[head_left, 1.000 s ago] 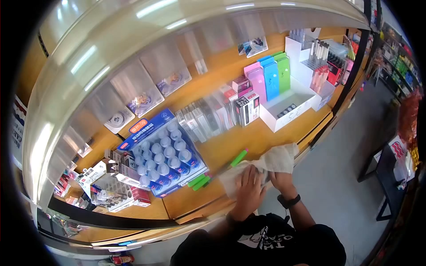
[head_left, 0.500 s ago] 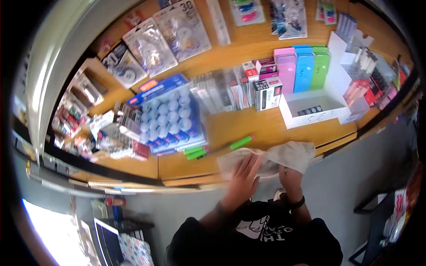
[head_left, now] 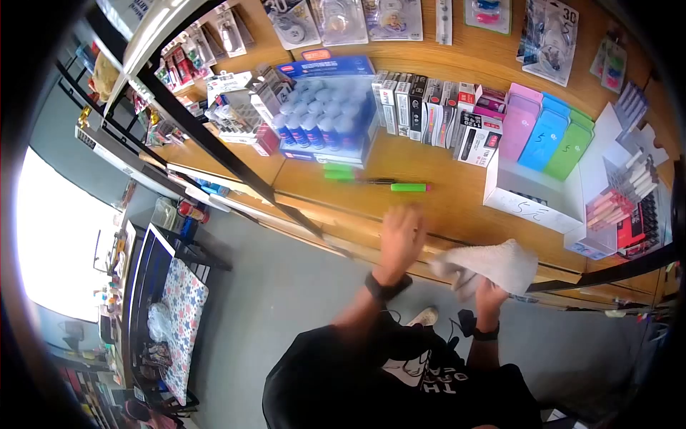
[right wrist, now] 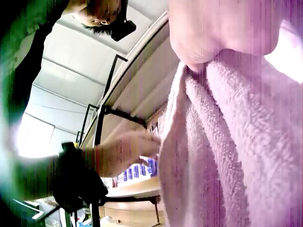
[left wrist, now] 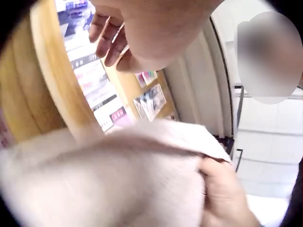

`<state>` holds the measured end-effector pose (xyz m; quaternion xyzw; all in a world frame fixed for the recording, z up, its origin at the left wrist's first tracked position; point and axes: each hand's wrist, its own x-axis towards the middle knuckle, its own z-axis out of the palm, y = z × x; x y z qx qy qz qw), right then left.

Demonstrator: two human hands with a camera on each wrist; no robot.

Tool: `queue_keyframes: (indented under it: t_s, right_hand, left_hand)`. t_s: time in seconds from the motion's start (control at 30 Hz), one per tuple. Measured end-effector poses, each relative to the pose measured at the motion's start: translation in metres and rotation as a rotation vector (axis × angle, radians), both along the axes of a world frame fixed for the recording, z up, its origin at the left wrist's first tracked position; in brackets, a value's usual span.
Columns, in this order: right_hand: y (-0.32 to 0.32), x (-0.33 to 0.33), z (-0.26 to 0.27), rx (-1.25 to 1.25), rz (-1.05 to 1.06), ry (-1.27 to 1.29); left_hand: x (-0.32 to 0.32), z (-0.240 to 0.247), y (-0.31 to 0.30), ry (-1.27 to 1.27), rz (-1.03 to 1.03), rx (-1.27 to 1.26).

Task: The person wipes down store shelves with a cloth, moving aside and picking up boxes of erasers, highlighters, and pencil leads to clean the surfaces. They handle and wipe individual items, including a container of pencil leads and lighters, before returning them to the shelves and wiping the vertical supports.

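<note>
A pale terry towel (head_left: 493,264) hangs in folds from my right hand (head_left: 491,299), whose fingers grip it at the shelf's front edge. In the right wrist view the towel (right wrist: 222,142) drops from that hand (right wrist: 222,28). My left hand (head_left: 401,239) is off the cloth, blurred, over the shelf edge with its fingers extended. The left wrist view shows this hand (left wrist: 137,33) holding nothing, its fingers spread a little. Beyond it on the wooden shelf lie a green pen (head_left: 409,187) with a pink end and more green pens (head_left: 339,171).
A display box of blue bottles (head_left: 321,118) stands at the back left. Several upright small boxes (head_left: 418,107) follow, then pink, blue and green cards (head_left: 547,136) beside a white box (head_left: 532,209). Blister packs (head_left: 550,39) hang behind. A dark frame post (head_left: 214,143) crosses at left.
My left hand has come off the towel. The towel, earlier spread on the shelf under both hands, is now bunched up in my right hand. The head view has turned.
</note>
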<state>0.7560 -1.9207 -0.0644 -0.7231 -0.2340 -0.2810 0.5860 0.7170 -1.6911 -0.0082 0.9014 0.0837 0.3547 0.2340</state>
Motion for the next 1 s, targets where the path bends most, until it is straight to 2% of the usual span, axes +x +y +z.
queue_keyframes:
  t_s: [0.03,0.13,0.2,0.33,0.37,0.43,0.53,0.63,0.73,0.8,0.87,0.97,1.0]
  right_hand:
    - [-0.003,0.000,0.010,0.035,0.021,-0.028]
    - [-0.022,-0.003,0.002,0.188,0.122,0.181]
    - [-0.029,-0.009,-0.006,0.198,0.104,0.259]
    - [-0.016,-0.019,0.001,0.195,0.054,0.321]
    - [-0.009,-0.021,0.003,0.198,0.060,0.328]
    - [0.009,-0.026,0.010,0.215,0.118,0.327]
    - [0.037,-0.037,0.021,0.271,0.289,0.350]
    - [0.066,-0.051,0.035,0.359,0.527,0.398]
    - [0.090,-0.060,0.039,0.440,0.741,0.426]
    - [0.102,-0.064,0.040,0.473,0.823,0.428]
    - [0.111,-0.066,0.048,0.504,0.839,0.424]
    - [0.126,-0.070,0.085,0.550,0.834,0.391]
    - [0.125,-0.067,0.081,0.485,0.799,0.328]
  left_hand:
    - [0.012,0.018,0.010,-0.021,0.090,0.026]
    - [0.038,0.012,0.045,-0.085,0.084,0.174]
    - [0.043,0.000,0.059,0.024,0.044,0.143]
    - [0.041,0.006,0.066,0.176,0.023,0.132]
    - [0.037,0.009,0.066,0.103,0.005,0.083]
    - [0.020,0.019,0.061,-0.041,-0.035,-0.019]
    - [-0.029,0.053,0.040,0.187,-0.210,-0.598]
    - [-0.063,0.064,0.024,0.176,-0.563,-0.945]
    - [-0.083,0.068,0.006,0.156,-0.641,-0.933]
    - [-0.090,0.061,0.008,0.154,-0.609,-0.939]
    - [-0.097,0.054,0.009,0.115,-0.554,-0.921]
    - [-0.101,0.047,0.015,0.186,-0.527,-0.854]
    - [-0.101,0.044,0.017,0.151,-0.496,-0.762]
